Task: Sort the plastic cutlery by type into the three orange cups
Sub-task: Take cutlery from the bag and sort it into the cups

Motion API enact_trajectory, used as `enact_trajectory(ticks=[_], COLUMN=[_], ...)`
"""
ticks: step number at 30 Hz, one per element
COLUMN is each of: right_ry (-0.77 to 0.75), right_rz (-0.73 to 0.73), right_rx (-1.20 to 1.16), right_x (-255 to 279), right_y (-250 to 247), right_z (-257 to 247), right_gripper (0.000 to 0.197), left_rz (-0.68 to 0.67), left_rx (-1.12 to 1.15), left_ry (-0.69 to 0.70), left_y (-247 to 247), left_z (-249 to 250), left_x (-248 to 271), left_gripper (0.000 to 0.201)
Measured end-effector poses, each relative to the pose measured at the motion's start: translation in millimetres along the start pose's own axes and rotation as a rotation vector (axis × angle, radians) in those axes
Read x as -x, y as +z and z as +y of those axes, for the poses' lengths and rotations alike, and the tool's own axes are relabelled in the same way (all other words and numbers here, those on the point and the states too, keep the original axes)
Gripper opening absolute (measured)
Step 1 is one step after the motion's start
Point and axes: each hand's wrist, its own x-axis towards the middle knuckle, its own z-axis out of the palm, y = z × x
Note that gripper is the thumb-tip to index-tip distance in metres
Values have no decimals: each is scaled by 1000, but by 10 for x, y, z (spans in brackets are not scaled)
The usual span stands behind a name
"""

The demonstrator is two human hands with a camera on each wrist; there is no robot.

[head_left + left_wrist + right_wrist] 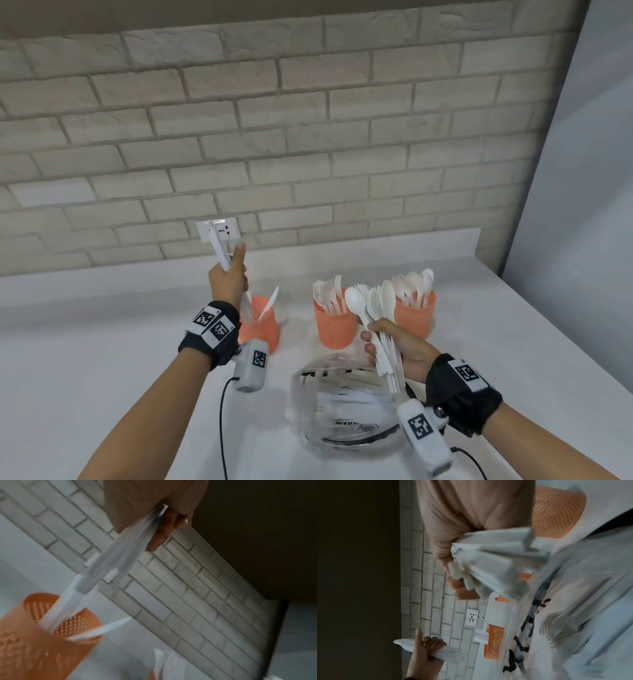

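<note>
Three orange mesh cups stand on the white counter. My left hand [233,274] grips a few white knives [218,247], blades up, their lower ends reaching into the left cup [260,329], where another knife [270,303] leans. The left wrist view shows the same knives [118,561] dipping into that cup [34,642]. The middle cup [334,325] holds forks, and the right cup [416,317] holds spoons. In front of those two cups, my right hand [390,346] grips a mixed bundle of spoons and forks [375,305] by the handles [496,555].
A crumpled clear plastic bag [342,407] with black print lies on the counter under my right hand; forks [556,627] show through it. A wall socket [219,231] sits on the brick wall behind the left cup. A grey wall bounds the counter's right side.
</note>
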Motion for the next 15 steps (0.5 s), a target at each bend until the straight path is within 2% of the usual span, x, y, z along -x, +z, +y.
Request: enact_trajectory(ticks=[5, 8, 13, 15], right_ry=[32, 50, 49, 49], right_rz=[15, 37, 35, 34], right_rx=[-74, -85, -96, -90], right_x=[-89, -127, -158, -174], right_y=[-42, -97, -139, -140], right_z=[9, 36, 23, 20], right_gripper=[11, 6, 14, 16], left_rz=[107, 93, 33, -5], left_rx=[-20, -24, -85, -118], left_ry=[77, 29, -33, -39], left_y=[11, 31, 65, 74], left_z=[-195, -464, -828, -897], left_x=[-349, -497, -500, -468], left_gripper=[49, 49, 46, 37])
